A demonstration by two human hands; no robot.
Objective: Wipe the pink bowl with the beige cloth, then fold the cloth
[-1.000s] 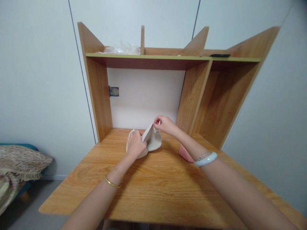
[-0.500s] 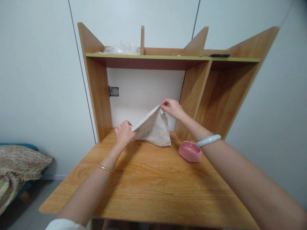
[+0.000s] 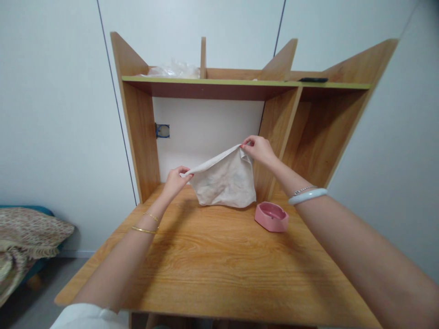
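Note:
A pale grey-white cloth [image 3: 226,180] hangs stretched between my two hands over the back of the wooden desk. My left hand [image 3: 176,180] pinches its left upper corner, lower than the right one. Higher up, my right hand [image 3: 259,148] grips the other upper corner between thumb and fingers, where a small fold shows. The cloth's lower edge hangs at about the desk surface; whether it touches I cannot tell. Just right of that edge, below my right forearm, a pink angular dish [image 3: 272,218] rests on the desk.
The desk top [image 3: 206,260] carries a wooden shelf unit [image 3: 137,141] at its back. On the upper shelf lie a clear plastic bag [image 3: 176,69] and a dark flat object [image 3: 313,80]. An uncovered wall box [image 3: 163,131] shows at left. A patterned blanket [image 3: 30,228] lies far left.
My hands have moved apart, the right one up and rightward, the left slightly up. The cloth between them has spread wider and shows more of its face. The pink dish has stayed put.

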